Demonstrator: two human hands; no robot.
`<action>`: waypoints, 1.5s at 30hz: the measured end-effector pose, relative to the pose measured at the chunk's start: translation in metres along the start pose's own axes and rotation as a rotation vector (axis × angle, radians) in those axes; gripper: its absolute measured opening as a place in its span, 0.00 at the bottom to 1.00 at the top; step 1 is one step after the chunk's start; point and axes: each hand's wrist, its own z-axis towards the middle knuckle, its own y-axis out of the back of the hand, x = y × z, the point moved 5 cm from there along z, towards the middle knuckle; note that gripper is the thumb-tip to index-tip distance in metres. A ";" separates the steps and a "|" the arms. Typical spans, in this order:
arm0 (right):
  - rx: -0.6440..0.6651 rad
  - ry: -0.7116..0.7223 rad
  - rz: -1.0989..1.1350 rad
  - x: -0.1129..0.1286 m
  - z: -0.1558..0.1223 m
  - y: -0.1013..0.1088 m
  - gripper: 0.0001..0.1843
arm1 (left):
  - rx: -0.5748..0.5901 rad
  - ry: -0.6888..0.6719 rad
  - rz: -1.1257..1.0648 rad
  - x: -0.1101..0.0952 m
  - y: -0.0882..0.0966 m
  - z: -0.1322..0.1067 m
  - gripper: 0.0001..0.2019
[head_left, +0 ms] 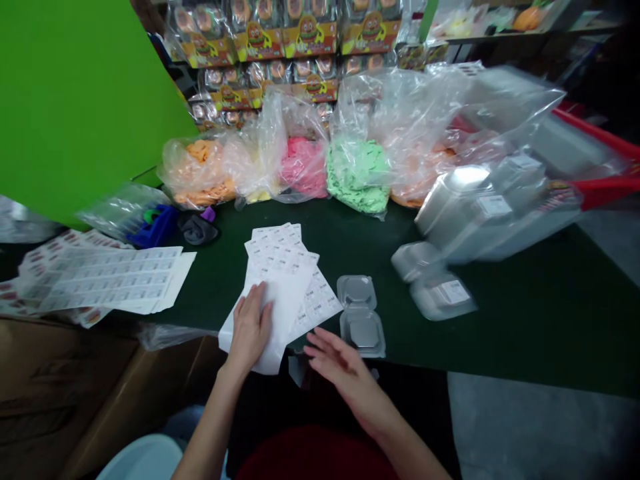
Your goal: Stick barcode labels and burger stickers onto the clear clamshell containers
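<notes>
My left hand [251,328] lies on a blank white sheet [287,293], its fingers stretched out over the paper. Under that sheet fan out several label sheets [320,300] printed in small blocks. Just right of the papers, at the table's front edge, my right hand [345,370] hangs with fingers apart and nothing visible in it. Close beyond its fingertips is a clear plastic clamshell box [363,330], lying unfolded on the dark green table [400,347]. Farther right, a clear box with a white label [445,293] appears blurred.
Bags of orange pieces [203,173], pink pieces [303,163] and green pieces [360,177] line the back. Stacked clear boxes [475,213] stand at right beside a red crate [607,190]. At left are a blue tape dispenser [153,227] and more label sheets [115,277].
</notes>
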 end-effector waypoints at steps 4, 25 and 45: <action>-0.141 -0.148 0.289 -0.043 0.016 -0.019 0.30 | 0.058 -0.068 -0.014 -0.005 0.010 -0.039 0.24; -0.024 0.196 -0.530 -0.001 0.023 -0.013 0.12 | 0.134 -0.510 -0.133 -0.103 0.038 -0.035 0.10; -0.336 0.483 -0.541 0.058 0.105 -0.025 0.22 | -0.533 0.104 -0.436 -0.044 0.010 -0.005 0.06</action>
